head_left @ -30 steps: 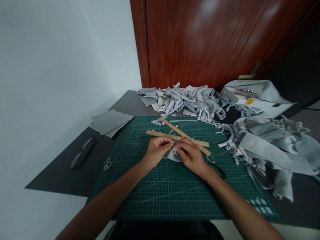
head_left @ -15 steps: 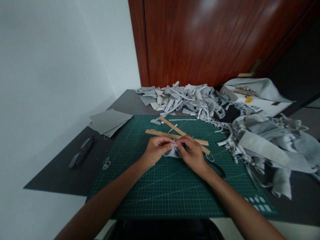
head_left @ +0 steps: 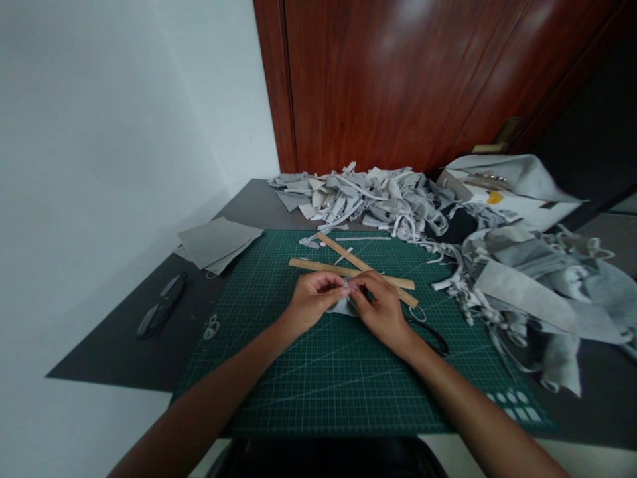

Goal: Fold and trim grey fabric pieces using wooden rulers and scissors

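Observation:
Both hands meet over the middle of a green cutting mat [head_left: 318,378]. Between them is a small piece of grey fabric [head_left: 342,307], its lower part hanging below my fingertips. My left hand [head_left: 312,299] pinches it from the left, thumb against fingers. From the other side my right hand [head_left: 381,307] pinches the same piece, fingers curled. The fingertips nearly touch and hide the upper part of the fabric. Just beyond the hands, two wooden rulers [head_left: 318,266] lie crossed on the mat.
Grey fabric scraps [head_left: 368,192] are heaped along the back, and more cloth [head_left: 542,279] is piled at the right beside a white box [head_left: 522,211]. Flat grey sheets [head_left: 216,242] and eyeglasses [head_left: 162,305] lie at the left. A black cord [head_left: 438,340] is near my right wrist.
The hanging part of the fabric shows slightly less now, with my fingertips a little closer together over it. Otherwise both hands stay in nearly the same place.

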Available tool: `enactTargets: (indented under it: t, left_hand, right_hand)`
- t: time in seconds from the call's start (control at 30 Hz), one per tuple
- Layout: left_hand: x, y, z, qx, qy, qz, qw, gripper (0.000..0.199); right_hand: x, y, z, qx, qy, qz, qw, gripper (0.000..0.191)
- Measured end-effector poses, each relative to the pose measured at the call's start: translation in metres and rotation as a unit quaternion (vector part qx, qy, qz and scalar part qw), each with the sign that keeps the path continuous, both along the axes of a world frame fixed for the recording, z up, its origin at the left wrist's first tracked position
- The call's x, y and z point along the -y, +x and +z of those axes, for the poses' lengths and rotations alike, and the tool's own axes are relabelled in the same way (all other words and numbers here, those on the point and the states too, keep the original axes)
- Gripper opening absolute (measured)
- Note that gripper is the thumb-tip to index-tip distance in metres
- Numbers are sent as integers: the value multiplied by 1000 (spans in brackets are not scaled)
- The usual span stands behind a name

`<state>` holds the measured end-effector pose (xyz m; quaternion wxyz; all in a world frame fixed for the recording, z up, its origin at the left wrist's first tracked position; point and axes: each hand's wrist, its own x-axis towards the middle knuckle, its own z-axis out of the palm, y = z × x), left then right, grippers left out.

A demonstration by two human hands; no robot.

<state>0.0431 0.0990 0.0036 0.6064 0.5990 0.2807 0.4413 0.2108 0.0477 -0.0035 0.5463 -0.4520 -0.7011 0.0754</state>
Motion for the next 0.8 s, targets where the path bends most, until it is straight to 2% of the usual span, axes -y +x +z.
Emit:
enactTargets:
  t: [0.4,0.67,0.8]
  left_hand:
    - [0,-1,-1,20,-45,-36,998,30]
    - [3,0,-2,21,-46,-27,998,31]
    - [2,0,-2,31,-31,1,999,31]
  right_hand:
    - [1,-2,-2,-21,-1,0,1000,11]
    - [1,-7,-4,-52,-25,-2,998,10]
    - [-1,-6,-8,-89,-56,7,994,4]
